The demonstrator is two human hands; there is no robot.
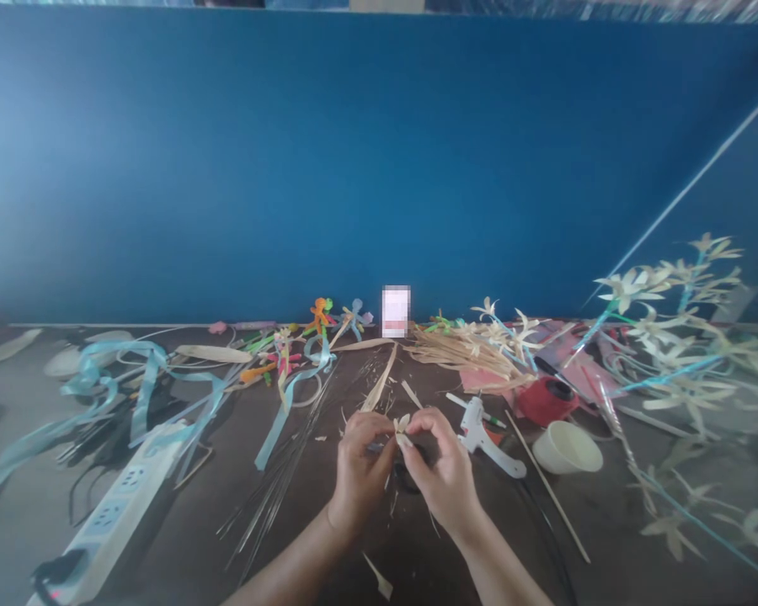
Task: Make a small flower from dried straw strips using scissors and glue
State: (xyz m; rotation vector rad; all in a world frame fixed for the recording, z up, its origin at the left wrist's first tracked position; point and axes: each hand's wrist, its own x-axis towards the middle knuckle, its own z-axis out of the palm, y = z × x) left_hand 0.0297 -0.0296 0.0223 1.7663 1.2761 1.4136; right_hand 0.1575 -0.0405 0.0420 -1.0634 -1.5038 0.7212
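Observation:
Both my hands meet over the dark table (328, 555) near its front edge. My left hand (359, 471) and my right hand (440, 475) are closed in a pinch on a small pale straw flower (403, 427) held between their fingertips. Its thin petals stick up above my fingers. A dark object lies under my hands, mostly hidden. Just to the right of my right hand lies a white glue gun (483, 435).
Thin wires (278, 484) fan out left of my hands. A white power strip (117, 505) and blue ribbons (139, 391) lie at left. Straw strips (473, 349), a red spool (547, 401), a white cup (567, 447) and finished straw flower stems (669, 328) crowd the right. A blue wall stands behind.

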